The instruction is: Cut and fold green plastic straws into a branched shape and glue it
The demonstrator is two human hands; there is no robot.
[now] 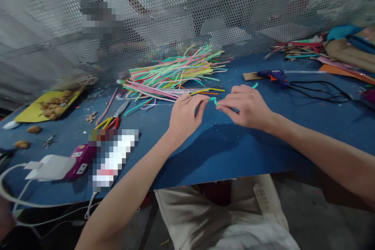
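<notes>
My left hand (186, 115) and my right hand (246, 105) meet over the middle of the blue table (222, 152). Between their fingertips they pinch a short teal paper strip (214, 100), which is bent or folded; one end of it pokes out past my right hand's knuckles. Just behind my hands lies a loose pile of long thin paper strips (175, 74) in pink, green, yellow and teal.
A blue glue gun (274, 76) with a black cord (319, 90) lies at the right rear. Scissors (115, 117) lie left of the pile. A yellow sheet with nutshells (48, 105), a white charger (51, 166) and a magenta power strip (80, 160) sit left. Perforated metal screen (187, 11) behind.
</notes>
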